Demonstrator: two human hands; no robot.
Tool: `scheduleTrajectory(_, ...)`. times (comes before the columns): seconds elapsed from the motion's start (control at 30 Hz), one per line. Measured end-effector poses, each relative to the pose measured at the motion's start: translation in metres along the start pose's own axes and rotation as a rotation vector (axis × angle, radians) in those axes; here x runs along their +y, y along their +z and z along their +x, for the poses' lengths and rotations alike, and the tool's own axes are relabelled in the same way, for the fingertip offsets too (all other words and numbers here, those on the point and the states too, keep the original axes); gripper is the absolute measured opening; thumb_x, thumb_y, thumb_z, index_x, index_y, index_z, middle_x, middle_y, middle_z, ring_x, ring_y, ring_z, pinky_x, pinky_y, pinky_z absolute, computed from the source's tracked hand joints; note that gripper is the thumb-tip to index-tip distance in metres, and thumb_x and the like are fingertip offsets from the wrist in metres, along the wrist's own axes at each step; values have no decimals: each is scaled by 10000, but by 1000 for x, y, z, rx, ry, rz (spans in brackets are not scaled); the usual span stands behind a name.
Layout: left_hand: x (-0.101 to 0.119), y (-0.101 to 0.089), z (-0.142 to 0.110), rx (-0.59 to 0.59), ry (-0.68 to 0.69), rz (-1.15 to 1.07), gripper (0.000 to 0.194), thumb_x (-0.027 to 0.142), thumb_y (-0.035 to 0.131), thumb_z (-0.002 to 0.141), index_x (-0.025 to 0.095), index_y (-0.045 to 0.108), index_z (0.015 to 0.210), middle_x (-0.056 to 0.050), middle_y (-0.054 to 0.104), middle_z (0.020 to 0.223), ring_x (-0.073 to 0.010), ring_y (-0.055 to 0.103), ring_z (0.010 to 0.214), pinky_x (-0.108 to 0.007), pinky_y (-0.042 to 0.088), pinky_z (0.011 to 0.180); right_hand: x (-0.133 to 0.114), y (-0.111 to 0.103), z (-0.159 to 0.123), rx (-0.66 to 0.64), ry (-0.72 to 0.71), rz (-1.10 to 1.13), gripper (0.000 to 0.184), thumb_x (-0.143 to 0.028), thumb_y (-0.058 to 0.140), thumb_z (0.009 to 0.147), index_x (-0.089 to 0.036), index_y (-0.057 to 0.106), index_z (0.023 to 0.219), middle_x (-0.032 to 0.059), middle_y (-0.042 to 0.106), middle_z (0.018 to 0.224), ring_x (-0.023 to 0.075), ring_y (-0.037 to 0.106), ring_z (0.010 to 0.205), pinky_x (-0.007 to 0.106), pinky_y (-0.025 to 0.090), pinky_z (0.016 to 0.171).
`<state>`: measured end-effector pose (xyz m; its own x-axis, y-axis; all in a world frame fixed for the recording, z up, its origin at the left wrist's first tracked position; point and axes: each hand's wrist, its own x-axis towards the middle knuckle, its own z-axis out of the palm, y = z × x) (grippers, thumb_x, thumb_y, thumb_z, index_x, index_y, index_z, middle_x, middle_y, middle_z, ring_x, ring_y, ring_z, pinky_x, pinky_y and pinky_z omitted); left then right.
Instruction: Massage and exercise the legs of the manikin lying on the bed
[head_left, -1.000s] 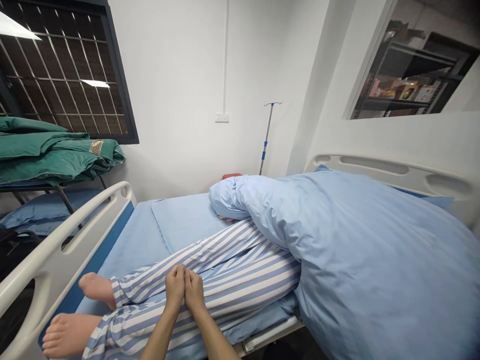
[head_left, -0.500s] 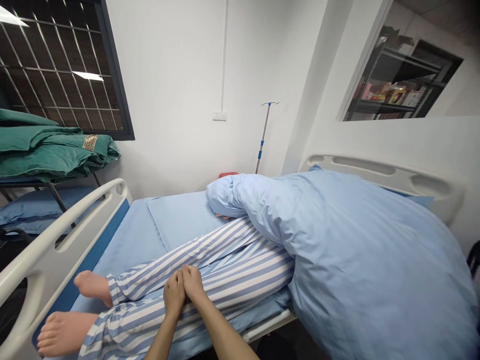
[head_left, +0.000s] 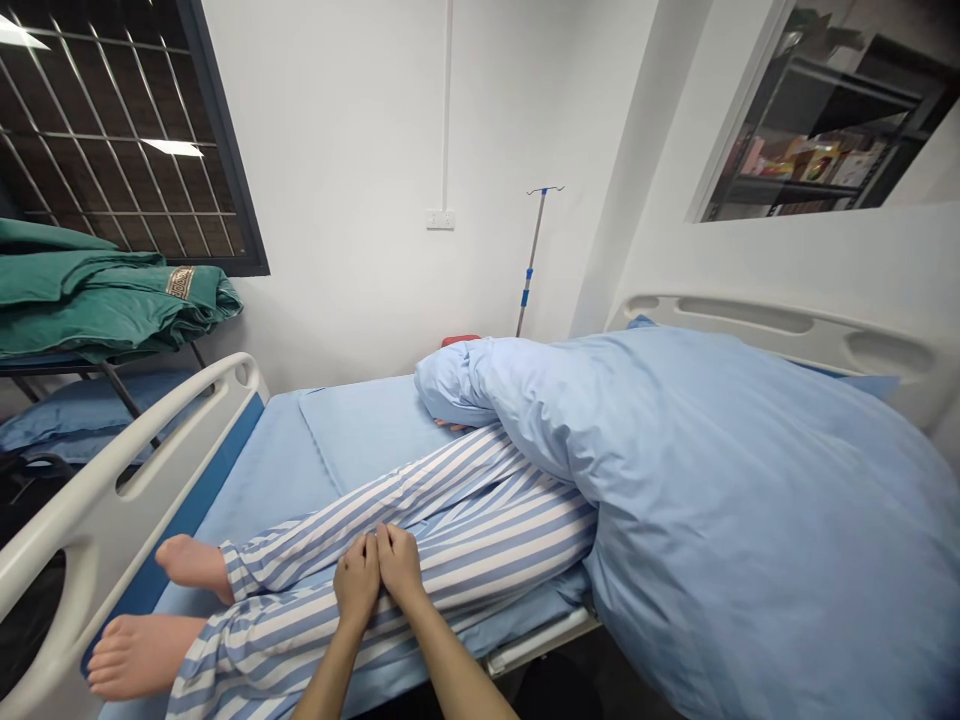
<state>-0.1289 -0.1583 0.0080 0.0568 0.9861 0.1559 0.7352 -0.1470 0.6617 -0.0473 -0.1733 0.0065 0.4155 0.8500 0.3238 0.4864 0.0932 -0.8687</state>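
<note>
On the bed lies a figure, which looks like a nursing manikin, in blue-and-white striped trousers [head_left: 487, 555], with its bare feet [head_left: 146, 655] at the left. My left hand [head_left: 358, 580] and my right hand [head_left: 400, 565] rest side by side on the nearer leg, around the knee or shin. Both have their fingers curled in, knuckles up and touching each other. The fingertips are hidden, so I cannot see whether cloth is pinched in them. A light blue quilt [head_left: 720, 480] is bunched over the upper body, which it hides except for a few fingertips [head_left: 450, 425] by the hip.
The bed's cream footboard [head_left: 161, 425] stands at the left, its headboard [head_left: 795, 325] at the back right. Behind the bed are an IV pole [head_left: 531, 262] and a red object [head_left: 460, 340]. Green folded bedding [head_left: 97, 300] lies on a rack below the barred window.
The view has shifted a little, so the bed and the figure sit slightly further right. My hands stay closed on the leg, with no clear change of grip.
</note>
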Motion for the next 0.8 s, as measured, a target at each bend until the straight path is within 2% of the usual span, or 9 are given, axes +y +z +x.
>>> scheduleTrajectory(0.17, 2, -1, 2, -55, -11, -61, 311, 343, 326, 832, 200, 550, 670, -44, 632, 722, -163, 551, 712, -250, 334, 629, 0, -1, 2, -11, 6, 49, 415, -350, 317, 871, -172, 509, 549, 2, 517, 507, 109, 431, 503, 236, 239, 509)
scheduleTrajectory(0.3, 8, -1, 12, -80, 30, -205, 336, 366, 345, 797, 186, 497, 558, -7, 554, 563, -139, 487, 584, -239, 313, 572, 0, -2, 4, 25, 30, 123, 412, -373, 341, 858, -170, 499, 537, 3, 517, 509, 114, 430, 508, 229, 259, 506)
scheduleTrajectory(0.47, 40, -10, 25, -29, -2, -524, 331, 421, 412, 733, 195, 376, 493, 49, 382, 450, -102, 371, 477, -223, 289, 499, 2, -3, 10, 37, 49, 253, 460, -438, 301, 859, -173, 481, 529, 2, 503, 508, 122, 432, 508, 226, 302, 503)
scheduleTrajectory(0.53, 53, -14, 27, -25, -41, -693, 342, 442, 413, 732, 200, 349, 499, 63, 341, 439, -89, 340, 448, -217, 297, 481, 3, -3, 11, 35, 61, 270, 462, -450, 293, 858, -178, 464, 524, -4, 483, 496, 122, 423, 500, 227, 305, 497)
scheduleTrajectory(0.6, 59, -14, 27, -18, -61, -772, 350, 454, 405, 740, 203, 345, 504, 66, 333, 435, -86, 336, 435, -217, 311, 474, 3, -3, 10, 38, 63, 280, 456, -453, 294, 857, -180, 461, 532, -5, 485, 502, 123, 425, 503, 227, 313, 498)
scheduleTrajectory(0.67, 55, -8, 24, 21, -46, -694, 355, 444, 378, 760, 203, 357, 500, 52, 367, 444, -98, 373, 452, -227, 329, 484, 4, -2, 10, 50, 70, 285, 451, -457, 293, 858, -179, 468, 550, 4, 508, 528, 128, 446, 527, 229, 326, 511)
scheduleTrajectory(0.8, 29, 15, 13, 52, 47, -332, 313, 377, 386, 773, 203, 482, 532, -20, 536, 557, -159, 510, 593, -271, 386, 584, 6, 1, 9, 95, 112, 295, 432, -464, 309, 852, -184, 442, 552, 12, 514, 544, 133, 458, 551, 229, 340, 522)
